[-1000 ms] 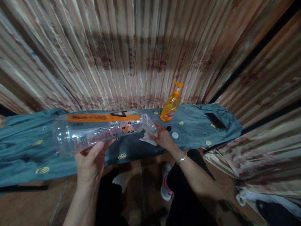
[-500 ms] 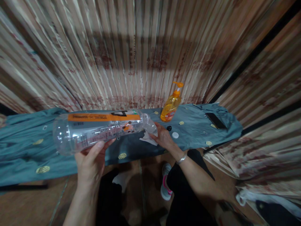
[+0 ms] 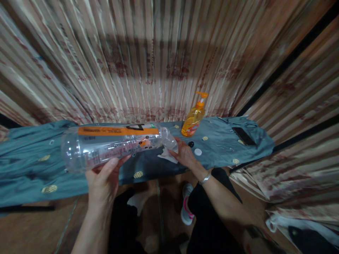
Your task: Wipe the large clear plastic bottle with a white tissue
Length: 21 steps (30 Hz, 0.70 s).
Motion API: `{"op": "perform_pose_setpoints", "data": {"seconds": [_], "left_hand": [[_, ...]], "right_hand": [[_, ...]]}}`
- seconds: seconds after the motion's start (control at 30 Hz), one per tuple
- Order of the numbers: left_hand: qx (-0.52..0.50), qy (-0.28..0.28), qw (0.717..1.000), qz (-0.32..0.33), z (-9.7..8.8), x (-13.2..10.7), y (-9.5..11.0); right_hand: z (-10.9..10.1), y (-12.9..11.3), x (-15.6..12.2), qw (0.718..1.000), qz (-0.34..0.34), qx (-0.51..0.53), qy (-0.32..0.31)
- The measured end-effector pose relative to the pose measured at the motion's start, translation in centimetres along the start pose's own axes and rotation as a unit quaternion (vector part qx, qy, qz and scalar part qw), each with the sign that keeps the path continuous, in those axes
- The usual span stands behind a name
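A large clear plastic bottle (image 3: 116, 150) with an orange-banded label lies on its side in my left hand (image 3: 104, 178), its neck pointing right. My fingers wrap round its near underside, the thumb along the side. At the bottle's mouth, my right hand (image 3: 184, 154) pinches a small clear plastic piece (image 3: 169, 141), flared like a funnel, against the neck. How far it sits on the neck I cannot tell. Just below it is a crumpled white tissue (image 3: 168, 156), close to my right fingers. Beyond that hand are a small black cap (image 3: 191, 144) and a white cap (image 3: 197, 152).
An orange pump bottle (image 3: 192, 120) of yellow liquid stands near the back edge of the narrow board, which a green cloth (image 3: 148, 173) covers. Toward the right end lies a dark phone (image 3: 243, 136). Pleated curtains (image 3: 127, 70) hang close behind and at the right.
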<state>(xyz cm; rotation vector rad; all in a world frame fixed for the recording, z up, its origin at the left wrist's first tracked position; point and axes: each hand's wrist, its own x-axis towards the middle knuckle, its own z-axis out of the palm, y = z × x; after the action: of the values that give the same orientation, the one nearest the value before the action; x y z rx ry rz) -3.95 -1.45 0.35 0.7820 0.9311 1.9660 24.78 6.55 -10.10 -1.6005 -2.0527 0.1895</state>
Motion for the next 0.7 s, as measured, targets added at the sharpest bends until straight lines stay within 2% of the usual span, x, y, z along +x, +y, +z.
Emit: {"op": "perform_pose_setpoints", "data": {"seconds": [0.43,0.7], "left_hand": [[-0.028,0.010,0.999,-0.029,1.0,-0.4,1.1],[-0.003,-0.002,1.000,-0.021,0.6,-0.5,1.1]], "right_hand": [[0.6,0.5,0.0,1.000,0.002,0.012,0.010],[0.8,0.5,-0.1,1.000,-0.002,0.004,0.020]]}}
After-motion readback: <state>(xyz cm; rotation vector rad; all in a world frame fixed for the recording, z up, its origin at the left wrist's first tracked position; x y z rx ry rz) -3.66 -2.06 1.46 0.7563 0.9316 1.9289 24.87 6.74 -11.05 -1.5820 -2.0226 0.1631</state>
